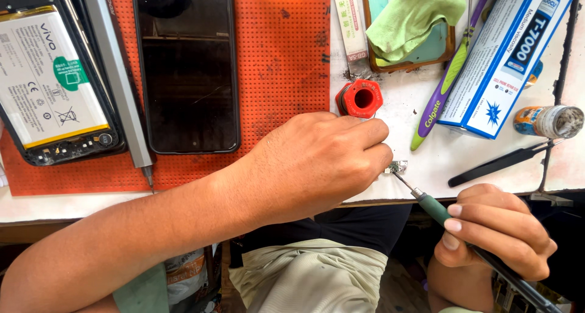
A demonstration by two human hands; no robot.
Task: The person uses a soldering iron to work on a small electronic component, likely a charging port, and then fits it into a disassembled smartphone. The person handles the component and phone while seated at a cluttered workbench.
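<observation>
At worktop [463,158] edge: left hand [317,161] pinches tiny circuit board [397,166], light, brittle, edge-grip only; right hand [493,231] closed around soldering iron [436,208].

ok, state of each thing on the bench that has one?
left hand: fingers pinching a small circuit board at the table edge
right hand: gripping a green-handled tool, tip on the board
opened phone: back off, battery showing
black phone: screen dark
red spool: lying on its side
green cloth: crumpled
tweezers: lying unused
</observation>
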